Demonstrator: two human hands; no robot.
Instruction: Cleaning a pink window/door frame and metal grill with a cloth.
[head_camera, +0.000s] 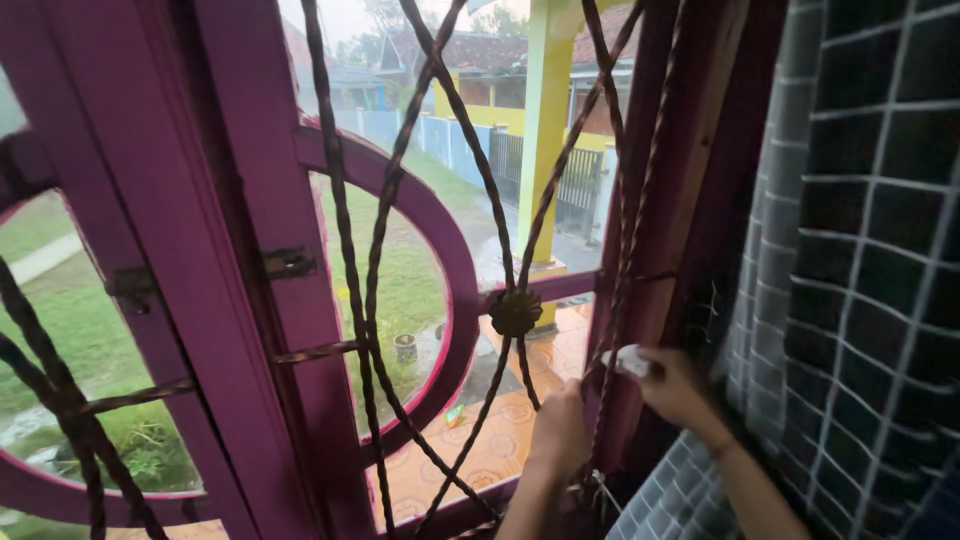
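Observation:
My left hand (558, 432) reaches up from the bottom middle and grips a twisted metal bar (606, 340) of the window grille near the right side of the frame. My right hand (676, 386) is just to its right, pinching a small white cloth or wipe (628, 360) against the same bar, beside the magenta window frame (690, 200). A round metal rosette (514, 312) joins the crossing bars a little up and left of my hands.
Twisted grille bars (355, 300) cross the whole window. A dark checked curtain (860, 300) hangs at the right. The magenta casement (250, 300) with hinges stands at the left. Outside lie grass, an orange tiled porch (500, 430), a yellow pillar and houses.

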